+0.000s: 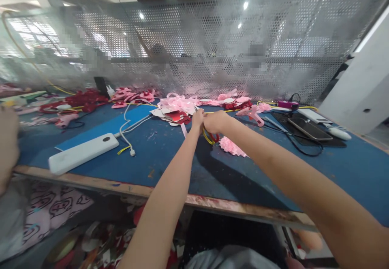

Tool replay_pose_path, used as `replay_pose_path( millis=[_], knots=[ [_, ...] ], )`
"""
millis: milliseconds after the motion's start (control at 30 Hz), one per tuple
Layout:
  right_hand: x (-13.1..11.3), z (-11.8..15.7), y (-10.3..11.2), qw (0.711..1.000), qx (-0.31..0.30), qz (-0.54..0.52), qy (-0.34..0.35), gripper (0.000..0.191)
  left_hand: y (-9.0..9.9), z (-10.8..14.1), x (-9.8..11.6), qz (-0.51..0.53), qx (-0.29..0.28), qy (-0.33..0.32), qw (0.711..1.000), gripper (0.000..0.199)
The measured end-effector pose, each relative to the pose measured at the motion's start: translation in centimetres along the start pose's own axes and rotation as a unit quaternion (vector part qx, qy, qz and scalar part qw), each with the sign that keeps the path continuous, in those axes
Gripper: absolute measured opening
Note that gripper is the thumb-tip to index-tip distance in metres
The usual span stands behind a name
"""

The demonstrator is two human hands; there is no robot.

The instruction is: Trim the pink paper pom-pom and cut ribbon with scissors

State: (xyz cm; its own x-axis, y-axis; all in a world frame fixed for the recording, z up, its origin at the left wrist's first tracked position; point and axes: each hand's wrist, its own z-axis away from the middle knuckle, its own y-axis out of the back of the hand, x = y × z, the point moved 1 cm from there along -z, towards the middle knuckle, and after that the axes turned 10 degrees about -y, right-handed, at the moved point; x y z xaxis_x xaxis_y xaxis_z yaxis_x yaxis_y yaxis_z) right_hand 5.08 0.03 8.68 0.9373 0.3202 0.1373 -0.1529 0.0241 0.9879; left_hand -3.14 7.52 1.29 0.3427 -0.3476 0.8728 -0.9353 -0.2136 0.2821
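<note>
Both my hands meet over the middle of the blue table. My left hand (198,119) is closed around something I cannot make out; a small pointed grey tip shows above its fingers. Close against it, my right hand (215,122) is bent inward with its fingers mostly hidden. Scissors with yellow and red handles (209,138) hang just below my right hand; which hand holds them is unclear. Pink ribbon (176,102) and red and white card pieces (173,116) lie left of my hands. A pink ruffled strip (232,146) rests under my right forearm.
A white power strip (83,152) and a blue sheet (103,129) lie left. Right are a pink glue gun (251,115) and a phone (309,129) on a dark pad. A perforated metal screen (194,50) stands behind. Another person's arm (8,143) is at the far left.
</note>
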Motion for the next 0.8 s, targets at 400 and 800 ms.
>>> replay_pose_path(
  millis=[400, 800],
  knots=[
    [1.2, 0.3, -2.2, 0.993, 0.057, -0.096, 0.037, 0.042, 0.6, 0.0, 1.0, -0.025, 0.014, 0.036, 0.999, 0.026],
    [12.2, 5.3, -7.0, 0.940, 0.091, -0.328, -0.015, 0.032, 2.5, 3.0, 5.7, -0.185, -0.086, -0.120, 0.972, 0.043]
  ],
)
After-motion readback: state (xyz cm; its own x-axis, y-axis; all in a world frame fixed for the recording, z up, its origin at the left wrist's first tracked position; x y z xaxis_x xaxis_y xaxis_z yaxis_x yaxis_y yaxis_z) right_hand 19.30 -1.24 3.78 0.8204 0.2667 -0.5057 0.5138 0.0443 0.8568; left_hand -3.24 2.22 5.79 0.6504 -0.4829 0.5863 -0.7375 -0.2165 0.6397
